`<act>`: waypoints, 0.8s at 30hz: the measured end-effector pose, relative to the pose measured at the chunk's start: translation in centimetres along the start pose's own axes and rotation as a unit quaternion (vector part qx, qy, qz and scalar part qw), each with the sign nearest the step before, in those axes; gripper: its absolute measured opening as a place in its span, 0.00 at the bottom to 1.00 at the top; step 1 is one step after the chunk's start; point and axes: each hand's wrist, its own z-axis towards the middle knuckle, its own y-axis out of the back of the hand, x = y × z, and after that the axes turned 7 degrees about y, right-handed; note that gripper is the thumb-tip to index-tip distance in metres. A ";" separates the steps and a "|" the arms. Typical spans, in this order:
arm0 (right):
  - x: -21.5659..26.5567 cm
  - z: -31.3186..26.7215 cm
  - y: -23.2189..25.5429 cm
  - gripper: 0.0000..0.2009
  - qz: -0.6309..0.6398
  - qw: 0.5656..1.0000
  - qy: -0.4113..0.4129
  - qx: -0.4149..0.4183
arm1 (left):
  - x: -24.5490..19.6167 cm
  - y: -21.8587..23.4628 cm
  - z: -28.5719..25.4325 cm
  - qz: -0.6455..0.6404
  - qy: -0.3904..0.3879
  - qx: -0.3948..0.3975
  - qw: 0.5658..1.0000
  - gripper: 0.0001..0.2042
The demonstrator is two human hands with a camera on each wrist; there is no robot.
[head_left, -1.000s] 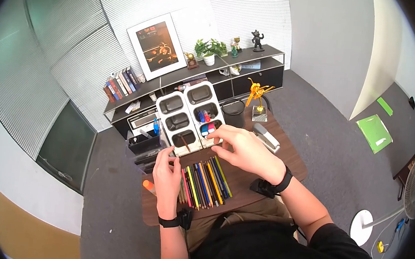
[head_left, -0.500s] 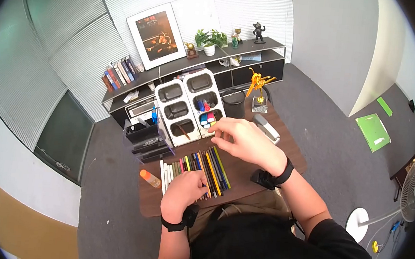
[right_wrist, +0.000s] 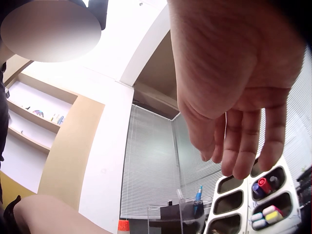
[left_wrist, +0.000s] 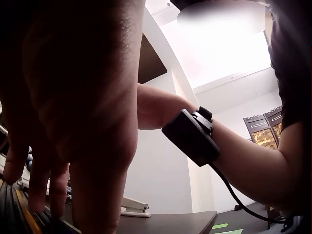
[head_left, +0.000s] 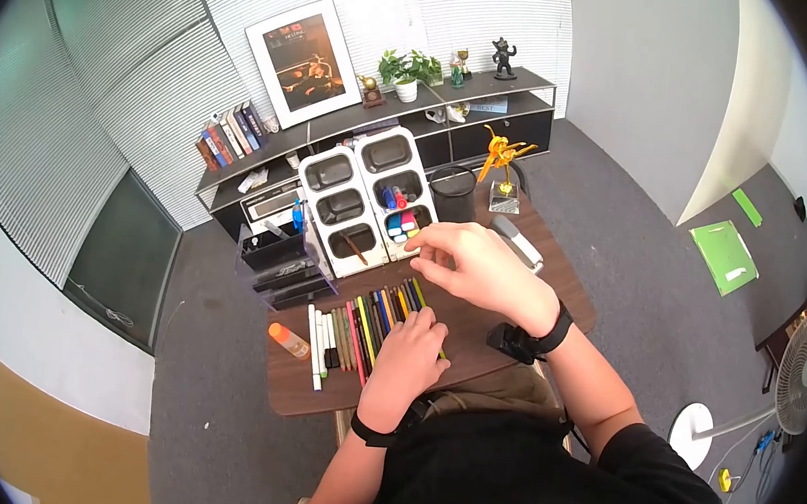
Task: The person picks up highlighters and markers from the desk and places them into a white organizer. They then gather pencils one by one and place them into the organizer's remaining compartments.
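A row of colored pencils [head_left: 368, 321] lies side by side on the brown table, with several white pens [head_left: 314, 345] at its left end. My left hand [head_left: 411, 350] is over the row's right part, fingers relaxed and reaching down to the pencils, partly hiding them. My right hand [head_left: 482, 271] hovers by the front right corner of a white tray [head_left: 368, 185] with dark compartments. Its fingers are loosely bent and hold nothing in the right wrist view. Highlighters [right_wrist: 270, 214] lie in the tray's right front compartment, red and blue markers [right_wrist: 263, 184] behind them, and a brown pencil [head_left: 355, 250] at front left.
An orange-capped glue stick [head_left: 288, 340] lies at the table's left. Beside the tray stands a dark desk organizer [head_left: 280, 269]. A grey stapler [head_left: 518, 242] and an orange figurine on a clear base [head_left: 504, 165] are at the right; a black bin [head_left: 452, 196] stands behind.
My left hand has swept from the left end of the pencil row to its right end, uncovering the white pens. The right hand has drawn slightly back from the highlighter compartment.
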 end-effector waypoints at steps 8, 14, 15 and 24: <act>-0.1 0.0 -0.1 0.10 -0.001 1.000 0.003 -0.011 | 0.6 -0.2 0.5 -0.020 -0.036 -0.025 0.999 0.15; -0.2 0.0 0.0 0.10 0.000 1.000 0.006 -0.016 | 0.9 -0.5 0.8 -0.043 -0.041 0.010 0.998 0.13; -0.3 0.0 -0.1 0.10 0.002 1.000 0.006 -0.019 | 0.7 -0.2 0.6 -0.045 -0.037 -0.011 0.998 0.14; -0.7 0.0 -0.2 0.10 -0.007 1.000 0.003 -0.014 | 1.4 0.1 0.3 -0.031 0.004 -0.009 0.999 0.22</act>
